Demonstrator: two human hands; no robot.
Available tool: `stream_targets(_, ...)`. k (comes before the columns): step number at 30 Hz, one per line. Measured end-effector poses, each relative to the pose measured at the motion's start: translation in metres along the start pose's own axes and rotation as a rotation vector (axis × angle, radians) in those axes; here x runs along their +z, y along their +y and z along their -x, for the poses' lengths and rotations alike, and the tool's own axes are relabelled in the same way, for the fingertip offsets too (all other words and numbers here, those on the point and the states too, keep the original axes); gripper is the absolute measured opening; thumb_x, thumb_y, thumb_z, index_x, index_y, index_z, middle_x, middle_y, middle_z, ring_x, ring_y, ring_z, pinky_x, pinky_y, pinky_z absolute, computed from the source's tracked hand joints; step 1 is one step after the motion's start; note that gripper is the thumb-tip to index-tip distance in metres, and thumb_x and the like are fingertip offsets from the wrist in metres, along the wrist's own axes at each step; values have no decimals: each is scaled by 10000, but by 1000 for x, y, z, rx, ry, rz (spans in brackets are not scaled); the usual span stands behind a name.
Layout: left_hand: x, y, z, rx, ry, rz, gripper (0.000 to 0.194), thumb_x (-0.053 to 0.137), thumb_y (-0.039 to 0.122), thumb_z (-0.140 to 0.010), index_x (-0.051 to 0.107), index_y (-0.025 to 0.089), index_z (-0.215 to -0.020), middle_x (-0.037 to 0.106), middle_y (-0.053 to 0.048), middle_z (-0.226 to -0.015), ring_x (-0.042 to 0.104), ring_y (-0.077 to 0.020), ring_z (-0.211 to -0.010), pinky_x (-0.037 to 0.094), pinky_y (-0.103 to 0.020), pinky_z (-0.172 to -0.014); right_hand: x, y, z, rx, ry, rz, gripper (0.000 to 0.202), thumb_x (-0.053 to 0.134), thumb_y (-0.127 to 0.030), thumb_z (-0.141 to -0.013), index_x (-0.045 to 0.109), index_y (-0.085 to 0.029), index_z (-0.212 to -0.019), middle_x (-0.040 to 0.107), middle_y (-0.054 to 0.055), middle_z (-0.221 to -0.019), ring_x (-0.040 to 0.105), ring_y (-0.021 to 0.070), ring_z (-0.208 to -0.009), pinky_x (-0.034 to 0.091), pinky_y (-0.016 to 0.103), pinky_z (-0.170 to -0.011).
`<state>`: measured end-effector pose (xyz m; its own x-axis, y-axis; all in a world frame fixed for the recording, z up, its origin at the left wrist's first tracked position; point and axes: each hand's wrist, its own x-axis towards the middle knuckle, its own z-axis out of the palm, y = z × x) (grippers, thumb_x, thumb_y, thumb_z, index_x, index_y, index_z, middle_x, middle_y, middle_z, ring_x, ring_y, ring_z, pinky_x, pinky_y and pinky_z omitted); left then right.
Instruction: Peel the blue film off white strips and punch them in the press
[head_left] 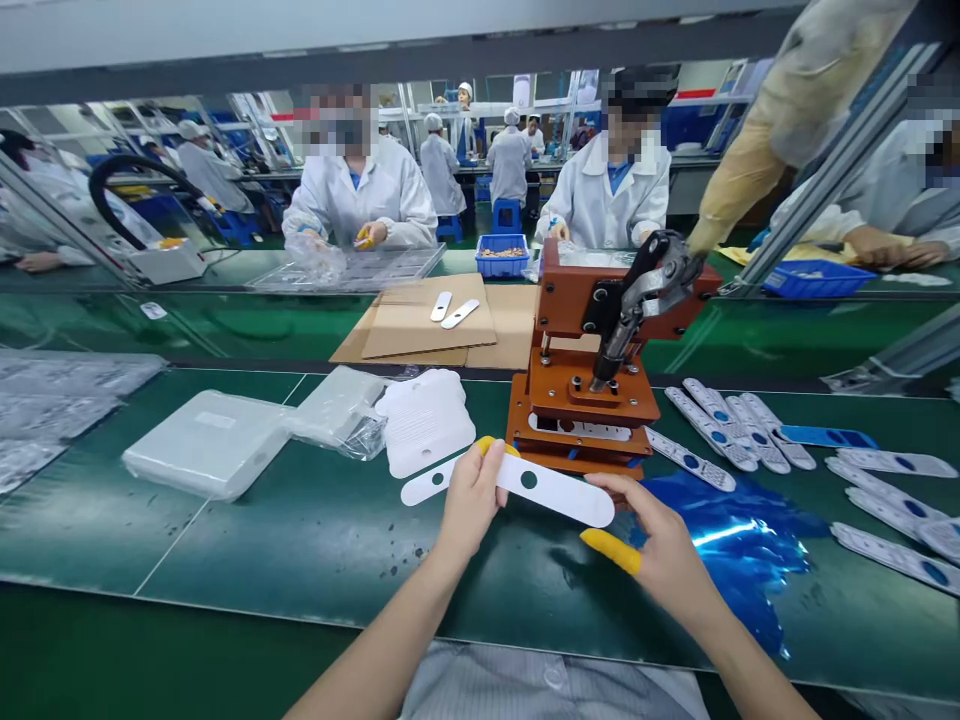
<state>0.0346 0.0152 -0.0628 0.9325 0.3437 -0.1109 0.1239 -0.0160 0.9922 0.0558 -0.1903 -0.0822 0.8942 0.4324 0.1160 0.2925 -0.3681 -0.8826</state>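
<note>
My left hand (471,497) pinches a long white strip with round holes (551,488), yellow finger cots on its fingertips. My right hand (660,545) touches the same strip's right end from below; its thumb wears a yellow cot. The strip hangs level just above the green belt, in front of a brown lever press (592,385) with a black handle (645,285). A stack of white strips (426,420) lies left of the press.
Finished strips with blue dots (720,425) spread right of the press, beside crumpled blue film (739,545). White foam packs (210,440) lie at left. Cardboard sheets (435,320) sit beyond. Workers in white coats sit across the line.
</note>
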Motion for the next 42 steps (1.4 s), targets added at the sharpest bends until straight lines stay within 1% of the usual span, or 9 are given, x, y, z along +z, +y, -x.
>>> stream_targets(8,12,-6,-5,-3,-134,44,396,421,546,-883,502,175,-769,473,66,-445,370,-75,-358,278,-190,-394,-19,20,-6,-58,120,90,460,585,-583,-789,601,-261,-1118,615,77,-1159,545,303,-1121,503,444,-885)
stream_targets(14,-4,-6,-28,281,100,-251,271,448,385,-904,617,172,-900,613,-27,-733,534,-140,-635,427,-268,-635,-48,52,-41,-113,246,175,478,582,-614,-767,627,-224,-1040,572,101,-1214,474,317,-1209,390,495,-1021)
stream_targets(17,-6,-9,-42,378,23,-363,265,511,273,-863,599,195,-1100,621,-55,-917,560,-189,-801,449,-326,-759,-54,57,-62,-95,205,182,532,557,-638,-754,627,-194,-1038,556,127,-1246,456,321,-1234,386,478,-1031)
stream_targets(21,-2,-17,-49,417,-58,-371,316,472,245,-890,542,196,-1193,595,-71,-1058,560,-202,-903,449,-353,-844,-56,52,-76,-83,112,220,509,543,-557,-796,593,-209,-1164,520,109,-1310,440,296,-1258,382,454,-1037)
stream_targets(26,-1,-21,-48,434,-66,-353,308,440,268,-918,527,213,-1208,584,-73,-1110,564,-209,-963,451,-361,-882,-56,51,-80,-61,85,225,495,560,-552,-791,594,-224,-1161,513,99,-1320,439,304,-1252,401,459,-1014)
stream_targets(32,-3,-22,-49,594,-92,-484,277,383,252,-946,584,200,-1130,546,-96,-1237,506,-224,-1157,399,-387,-1001,-52,52,-87,-29,97,218,541,581,-586,-768,597,-205,-1152,525,124,-1300,507,323,-1177,439,465,-965)
stream_targets(38,-3,-26,-50,693,-80,-605,269,397,248,-943,602,206,-1112,551,-94,-1254,525,-229,-1126,433,-393,-957,-45,65,-63,-305,314,383,292,507,-444,-873,685,-237,-977,550,97,-1243,418,307,-1268,345,517,-1041)
stream_targets(40,-3,-28,-49,698,-67,-559,261,398,239,-943,602,201,-1100,530,-97,-1271,506,-226,-1161,414,-388,-984,-45,69,-57,-323,334,394,274,500,-420,-879,699,-251,-962,531,88,-1271,375,315,-1303,325,551,-1044)
stream_targets(42,-5,-31,-47,692,-12,-489,257,400,234,-941,581,202,-1120,521,-100,-1249,508,-221,-1155,417,-376,-977,-52,62,-61,-291,346,317,273,519,-432,-865,713,-241,-883,569,91,-1222,473,323,-1220,397,548,-982)
